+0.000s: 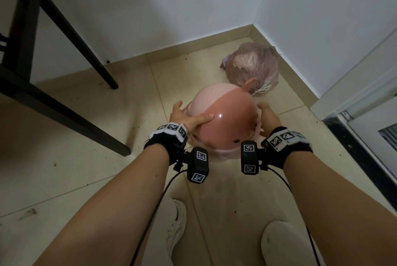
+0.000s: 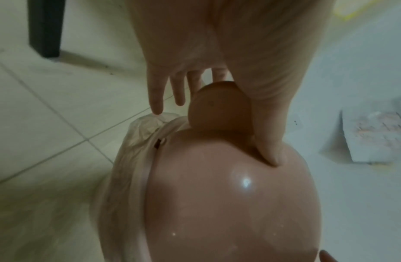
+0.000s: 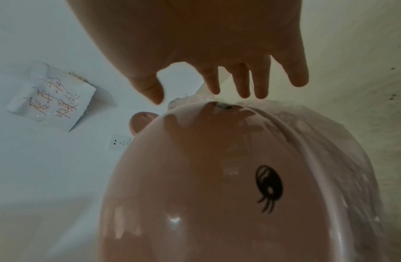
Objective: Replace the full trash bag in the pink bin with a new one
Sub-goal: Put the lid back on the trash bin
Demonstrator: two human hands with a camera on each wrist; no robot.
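i'm steadying the bin lid with my left hand, thumb pressing; my right hand is hovering open. full bag is lying aside, new liner seemingly fitted.

Looking steeply down from head height at the floor corner; peering from each wrist, very close, along the fingers; sharing across all three the pink bin's domed lid.

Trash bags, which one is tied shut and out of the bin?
The pink full bag in the floor corner, knotted. The other, a clear liner, sits under the bin's lid.
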